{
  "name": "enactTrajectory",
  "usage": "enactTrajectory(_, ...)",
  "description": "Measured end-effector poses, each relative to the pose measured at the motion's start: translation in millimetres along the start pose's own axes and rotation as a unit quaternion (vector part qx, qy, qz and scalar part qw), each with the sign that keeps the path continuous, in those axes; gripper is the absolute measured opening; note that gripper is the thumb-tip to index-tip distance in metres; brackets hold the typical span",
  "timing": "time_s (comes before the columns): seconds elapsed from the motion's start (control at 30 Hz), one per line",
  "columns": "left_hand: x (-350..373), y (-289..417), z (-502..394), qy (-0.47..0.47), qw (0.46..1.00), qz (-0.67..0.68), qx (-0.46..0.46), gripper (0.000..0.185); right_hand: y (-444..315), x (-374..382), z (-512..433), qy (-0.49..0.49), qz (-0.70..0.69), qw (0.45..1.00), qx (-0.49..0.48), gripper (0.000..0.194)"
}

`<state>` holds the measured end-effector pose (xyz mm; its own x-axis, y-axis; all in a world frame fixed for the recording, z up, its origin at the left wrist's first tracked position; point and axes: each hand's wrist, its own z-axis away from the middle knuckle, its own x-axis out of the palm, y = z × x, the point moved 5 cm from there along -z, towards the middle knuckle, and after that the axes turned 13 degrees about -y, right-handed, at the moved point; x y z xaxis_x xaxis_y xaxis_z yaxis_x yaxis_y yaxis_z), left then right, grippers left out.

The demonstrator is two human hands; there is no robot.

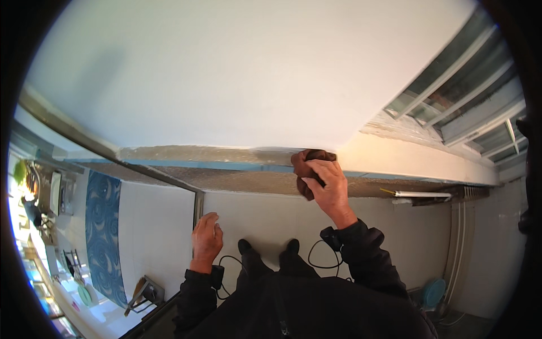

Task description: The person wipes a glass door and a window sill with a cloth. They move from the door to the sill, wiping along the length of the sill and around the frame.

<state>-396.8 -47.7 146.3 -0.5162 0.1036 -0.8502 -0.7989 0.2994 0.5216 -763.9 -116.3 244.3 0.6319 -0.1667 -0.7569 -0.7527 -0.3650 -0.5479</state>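
My right hand (330, 184) grips a bunched brown cloth (305, 163) against the narrow grey-brown ledge (203, 154) at the foot of a white wall or panel (237, 76). Part of the cloth hangs below the fingers over the ledge's blue edge (190, 164). To the left, beside a dark upright frame post (198, 207), my left hand (207, 239) is held in the air with nothing in it, its fingers slightly bent. Dark devices with black cables sit at both wrists.
White-framed windows (457, 84) stand at the upper right. Below the ledge is a pale tiled floor (262, 212). A blue patterned mat (103, 237), a dustpan (150, 291) with a brush and a doorway frame lie left. A blue basin (434, 292) is at lower right.
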Motion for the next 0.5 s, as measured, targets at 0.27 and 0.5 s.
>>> enactTrajectory(0.27,31.9,73.3,-53.7,-0.035,0.995,0.015,0.089,0.026,72.4,-57.4,90.2,0.091,-0.684,0.690,0.219,0.036)
enactTrajectory(0.5,35.8,168.1,-105.5,-0.019,0.980,0.009,0.196,0.024,112.1,-111.5,117.6,0.172,-0.566,0.776,0.220,0.036)
